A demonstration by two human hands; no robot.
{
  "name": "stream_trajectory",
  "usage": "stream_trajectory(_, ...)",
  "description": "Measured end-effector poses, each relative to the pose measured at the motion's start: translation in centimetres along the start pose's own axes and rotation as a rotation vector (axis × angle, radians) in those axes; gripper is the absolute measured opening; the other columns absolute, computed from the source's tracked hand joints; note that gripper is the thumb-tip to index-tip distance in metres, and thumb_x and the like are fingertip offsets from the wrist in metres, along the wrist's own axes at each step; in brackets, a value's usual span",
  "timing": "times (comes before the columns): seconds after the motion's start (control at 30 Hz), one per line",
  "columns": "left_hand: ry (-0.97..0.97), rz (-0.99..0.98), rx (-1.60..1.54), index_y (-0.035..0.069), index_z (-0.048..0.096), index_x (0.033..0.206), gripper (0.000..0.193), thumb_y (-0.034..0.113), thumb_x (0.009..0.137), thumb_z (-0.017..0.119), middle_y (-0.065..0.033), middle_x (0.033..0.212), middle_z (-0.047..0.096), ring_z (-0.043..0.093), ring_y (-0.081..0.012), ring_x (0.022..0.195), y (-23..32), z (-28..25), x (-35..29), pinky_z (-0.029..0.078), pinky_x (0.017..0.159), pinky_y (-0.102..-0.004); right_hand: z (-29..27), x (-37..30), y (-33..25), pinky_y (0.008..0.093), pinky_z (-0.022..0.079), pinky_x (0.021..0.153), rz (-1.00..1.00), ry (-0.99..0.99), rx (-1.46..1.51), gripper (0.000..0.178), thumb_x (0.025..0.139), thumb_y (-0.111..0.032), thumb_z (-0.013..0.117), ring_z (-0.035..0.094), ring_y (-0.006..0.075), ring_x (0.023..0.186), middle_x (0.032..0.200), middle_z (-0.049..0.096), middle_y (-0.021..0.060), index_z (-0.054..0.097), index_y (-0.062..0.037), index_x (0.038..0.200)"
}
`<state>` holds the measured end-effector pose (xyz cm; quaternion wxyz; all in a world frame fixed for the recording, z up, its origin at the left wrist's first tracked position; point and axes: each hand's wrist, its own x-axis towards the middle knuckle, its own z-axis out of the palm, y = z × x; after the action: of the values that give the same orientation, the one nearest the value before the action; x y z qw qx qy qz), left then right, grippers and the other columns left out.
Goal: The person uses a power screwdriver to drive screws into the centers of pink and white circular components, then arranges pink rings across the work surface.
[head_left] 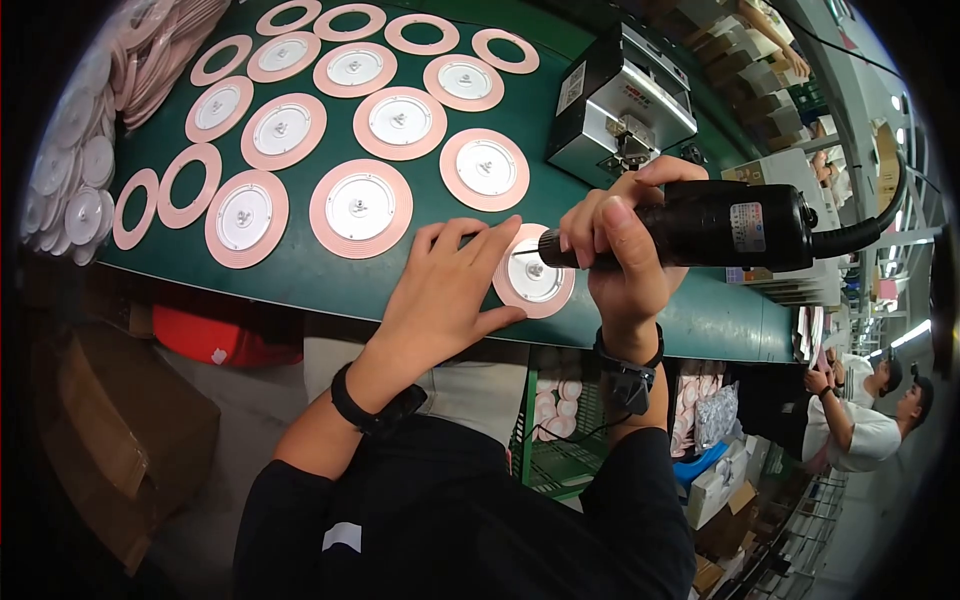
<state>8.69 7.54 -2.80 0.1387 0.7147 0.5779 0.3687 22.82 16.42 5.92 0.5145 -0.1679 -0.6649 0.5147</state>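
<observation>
My right hand (628, 240) is wrapped round a black electric screwdriver (735, 226), its cable running off to the right. The tool's thin bit reaches over a pink ring with a white round disc (540, 277) at the front edge of the green table. My left hand (447, 277) lies with its fingers stretched out against the left rim of that piece, holding nothing. To its left are several like pieces, among them a pink ring with a white disc (360, 208). Whether the bit touches a screw cannot be made out.
Bare pink rings (190, 185) lie at the left and back of the green table (320, 290). Stacked white discs (75, 190) and pink rings fill the far left. A metal box-shaped machine (620, 105) stands behind my right hand. Below are a green crate (560, 465) and cardboard boxes. Other people stand at right.
</observation>
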Motion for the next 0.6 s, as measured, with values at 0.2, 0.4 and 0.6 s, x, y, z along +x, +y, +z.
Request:
stream_trajectory(0.2,-0.015,-0.012,0.032,0.007,0.046,0.145,0.088,0.037,0.072,0.085,-0.0089,0.124,0.063,0.051,-0.0284,0.121,-0.7,-1.1,0.2,0.036,0.104,-0.043,1.1,0.5,1.4,0.0344,0.044,0.05,0.018,0.025,0.014,0.032,0.09,-0.002,0.06,0.045,0.0152,0.047,0.067,0.044,0.0049,0.039,-0.0066,0.115)
stream_trajectory(0.4,0.081,-0.026,-0.105,0.007,0.053,0.13,0.074,0.036,0.069,0.082,-0.0183,0.112,0.062,0.057,-0.0365,0.111,-0.3,-0.5,-0.3,0.041,0.095,-0.0473,0.2,-1.1,2.8,0.0277,0.046,0.058,0.118,0.138,0.142,0.039,0.084,0.003,0.069,0.052,0.0133,0.058,0.072,0.053,0.0029,0.046,-0.0095,0.113)
stream_trajectory(0.6,0.054,0.028,-0.16,0.005,0.042,0.145,0.088,0.031,0.072,0.084,-0.0159,0.127,0.055,0.046,-0.0358,0.124,0.4,2.3,-0.7,0.037,0.104,-0.0463,-0.3,-1.3,1.8,0.0251,0.041,0.049,0.05,0.065,0.11,0.033,0.089,0.003,0.062,0.046,0.0117,0.05,0.074,0.047,0.0035,0.039,-0.0079,0.111)
